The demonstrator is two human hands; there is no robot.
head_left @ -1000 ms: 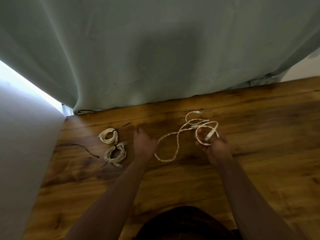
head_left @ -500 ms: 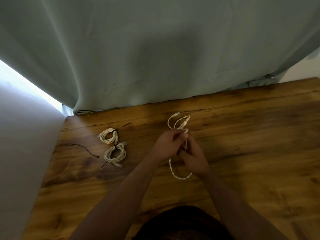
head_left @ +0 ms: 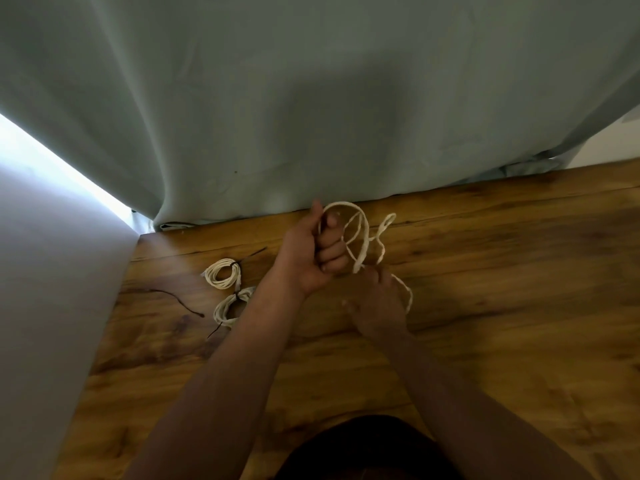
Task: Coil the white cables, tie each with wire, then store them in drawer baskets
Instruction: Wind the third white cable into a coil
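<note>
While a loose white braided cable (head_left: pixel 365 237) is being wound into loops above the brown wood-grain surface (head_left: pixel 485 306), two of the three cables in view are judged to be finished as far as tying, and none has been stored. The loops are held upright in the left hand (head_left: pixel 308 258), whose grip is curled tight round them, with the thumb raised toward twelve o'clock. The right hand (head_left: pixel 377 306) is placed just beside it, at five o'clock. Its fingertips reach the lower end of the loops, but the hand is in shade, and whether its grip pinches the cable cannot be told. A free tail of the cable is seen curving past the right hand at three o'clock.

By count, two small white coils, each bound with dark wire, are laid at nine o'clock of the left wrist: the farther coil (head_left: pixel 209 277) and the nearer coil (head_left: pixel 220 311), just beside each other. One spare thin dark wire (head_left: pixel 180 299) is left lying apart, at nine o'clock of the coils. One cable is in hand. No drawer and no basket is shown.

Left to be done, it is judged: the last coil completed and tied, probably with the spare wire, and all three put away. A grey-green curtain (head_left: pixel 311 98) is hung at twelve o'clock.
</note>
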